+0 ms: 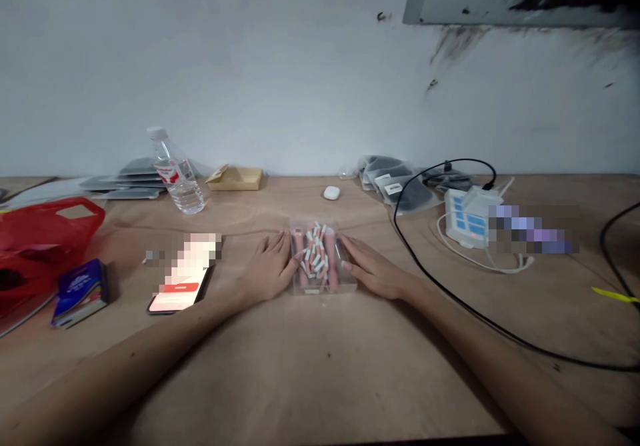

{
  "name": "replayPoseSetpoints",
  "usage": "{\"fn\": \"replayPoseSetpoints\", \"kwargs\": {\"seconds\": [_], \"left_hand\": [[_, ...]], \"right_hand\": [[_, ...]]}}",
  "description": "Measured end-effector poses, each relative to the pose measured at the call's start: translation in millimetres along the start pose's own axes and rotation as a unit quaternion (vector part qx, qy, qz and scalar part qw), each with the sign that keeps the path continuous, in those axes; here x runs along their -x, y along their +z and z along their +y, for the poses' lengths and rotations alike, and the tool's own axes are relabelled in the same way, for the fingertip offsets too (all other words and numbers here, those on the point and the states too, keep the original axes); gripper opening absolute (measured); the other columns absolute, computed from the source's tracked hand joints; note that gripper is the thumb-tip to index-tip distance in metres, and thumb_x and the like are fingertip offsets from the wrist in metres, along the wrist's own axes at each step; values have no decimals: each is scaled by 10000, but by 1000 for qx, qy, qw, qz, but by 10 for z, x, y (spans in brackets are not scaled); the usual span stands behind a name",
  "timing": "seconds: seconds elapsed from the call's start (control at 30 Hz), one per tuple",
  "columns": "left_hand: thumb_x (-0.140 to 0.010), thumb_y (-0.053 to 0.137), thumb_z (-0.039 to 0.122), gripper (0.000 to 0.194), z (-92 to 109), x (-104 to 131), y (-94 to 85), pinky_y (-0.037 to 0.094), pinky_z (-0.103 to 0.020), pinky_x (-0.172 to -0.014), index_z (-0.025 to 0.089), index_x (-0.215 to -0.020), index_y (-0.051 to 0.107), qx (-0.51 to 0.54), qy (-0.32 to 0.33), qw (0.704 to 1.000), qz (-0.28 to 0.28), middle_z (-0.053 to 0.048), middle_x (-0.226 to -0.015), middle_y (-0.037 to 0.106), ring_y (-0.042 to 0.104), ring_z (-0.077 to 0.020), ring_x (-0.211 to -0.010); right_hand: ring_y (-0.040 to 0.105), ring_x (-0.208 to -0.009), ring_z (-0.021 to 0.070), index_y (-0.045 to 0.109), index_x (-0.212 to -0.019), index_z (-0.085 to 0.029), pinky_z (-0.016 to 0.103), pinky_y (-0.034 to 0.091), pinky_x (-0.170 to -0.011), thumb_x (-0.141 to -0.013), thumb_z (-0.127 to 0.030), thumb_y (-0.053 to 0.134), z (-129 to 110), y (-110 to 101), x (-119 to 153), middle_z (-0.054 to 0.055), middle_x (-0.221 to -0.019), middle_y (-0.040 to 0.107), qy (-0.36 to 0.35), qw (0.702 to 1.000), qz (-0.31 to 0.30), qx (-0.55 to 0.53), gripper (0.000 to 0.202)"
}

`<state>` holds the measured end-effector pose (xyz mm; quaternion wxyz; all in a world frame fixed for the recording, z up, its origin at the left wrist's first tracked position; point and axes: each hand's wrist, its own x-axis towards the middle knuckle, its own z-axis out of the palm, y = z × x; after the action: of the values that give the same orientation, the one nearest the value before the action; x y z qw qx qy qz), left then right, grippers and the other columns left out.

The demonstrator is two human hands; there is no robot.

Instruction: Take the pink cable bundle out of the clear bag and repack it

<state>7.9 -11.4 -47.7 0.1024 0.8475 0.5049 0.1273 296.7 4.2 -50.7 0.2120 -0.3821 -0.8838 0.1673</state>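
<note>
Two grips of mine, left grip (273, 266) and right grip (373, 269), hold a clear plastic box (320, 290) between them, mid-frame, with small pink-and-white sticks (315, 253) inside.

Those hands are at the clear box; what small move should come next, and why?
Perhaps press the left hand and right hand gently inward to steady the clear box: they lie open at its opposite sides, not wrapped around it.

I see bare left hand (270, 269), bare right hand (373, 273), uncovered slim forearms (480, 329), small dark spot (133, 355) on left one.
</note>
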Motion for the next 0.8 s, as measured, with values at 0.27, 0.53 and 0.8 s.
{"fn": "replayPoseSetpoints", "kwargs": {"seconds": [0.27,0.53,0.8], "left_hand": [[-1043,161,525,678,18,3,-31,134,-553,-1212,93,-1553,274,1,9,1000,-17,-206,-1617,280,187,-297,-1531],[-974,305,674,823,80,-18,-173,98,-586,-1208,146,-1589,165,54,-14,997,-59,-197,-1638,225,141,-322,-1538],[-995,272,617,785,196,-12,-53,88,-542,-1220,93,-1577,220,50,-28,997,-54,-186,-1649,201,109,-350,-1538]], "right_hand": [[371,-1464,341,220,-1607,-248,595,335,-1169,-1000,-585,402,-13,-24,-17,117,-1611,366,-11,1000,8,-9,717],[369,-1467,329,216,-1606,-281,597,317,-1182,-1003,-625,326,51,24,19,92,-1619,357,9,999,26,-27,703],[377,-1466,312,277,-1579,-209,569,293,-1198,-993,-678,248,274,156,-215,161,-1598,381,106,983,130,-77,750]]}}
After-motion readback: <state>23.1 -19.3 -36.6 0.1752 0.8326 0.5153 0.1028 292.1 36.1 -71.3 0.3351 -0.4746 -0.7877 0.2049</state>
